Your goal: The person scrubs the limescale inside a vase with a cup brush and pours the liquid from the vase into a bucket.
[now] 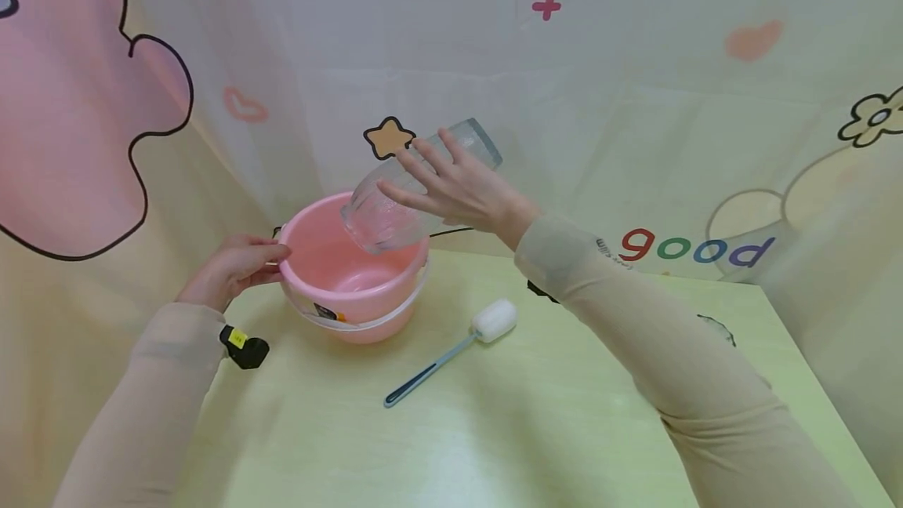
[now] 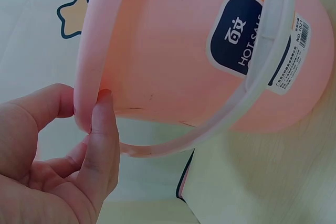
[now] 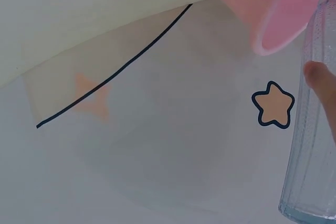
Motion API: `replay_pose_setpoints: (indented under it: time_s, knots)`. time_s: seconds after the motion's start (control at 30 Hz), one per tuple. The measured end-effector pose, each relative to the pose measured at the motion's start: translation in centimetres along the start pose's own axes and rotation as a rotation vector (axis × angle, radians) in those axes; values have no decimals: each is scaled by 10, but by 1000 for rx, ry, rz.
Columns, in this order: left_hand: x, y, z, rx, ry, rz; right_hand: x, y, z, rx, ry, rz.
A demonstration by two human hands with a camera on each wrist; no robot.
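A pink bucket (image 1: 381,306) with a white handle stands on the table, slightly tilted. My left hand (image 1: 236,266) pinches its rim at the left side, thumb and fingers on either side of the rim in the left wrist view. Over the bucket, my right hand (image 1: 469,190) holds a clear ribbed glass vase (image 1: 381,218). The vase slants with its mouth down toward the bucket's inside and its thick base up to the right. The right fingers lie spread along its side. In the right wrist view only a finger and part of the vase (image 3: 307,177) appear.
A white sponge brush (image 1: 494,321) with a blue-grey handle lies on the pale table (image 1: 339,445), right of the bucket. Behind hangs a printed curtain (image 1: 635,61). A clear object (image 1: 716,328) with a dark outline lies near the right, partly hard to make out.
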State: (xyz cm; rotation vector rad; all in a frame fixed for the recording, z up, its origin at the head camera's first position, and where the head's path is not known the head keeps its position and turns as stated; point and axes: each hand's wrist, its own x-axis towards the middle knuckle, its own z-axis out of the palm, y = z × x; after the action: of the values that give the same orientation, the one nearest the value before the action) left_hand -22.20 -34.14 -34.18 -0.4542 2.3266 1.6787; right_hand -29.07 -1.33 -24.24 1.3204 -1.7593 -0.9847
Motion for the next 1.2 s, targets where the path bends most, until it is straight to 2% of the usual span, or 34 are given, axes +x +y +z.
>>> replay_pose_setpoints:
  time_s: [0.2, 0.4, 0.83, 1.2]
  knots:
    - [-2, 1, 0, -9, -2, 4, -3, -6, 4, 90, 48, 77]
    - [0, -3, 1, 1, 2, 3, -7, -11, 7, 200, 36, 158]
    - [0, -1, 3, 12, -2, 10, -20, -27, 24, 582, 195, 467]
    - [1, -4, 3, 12, -11, 24, -34, -38, 37, 779, 196, 723]
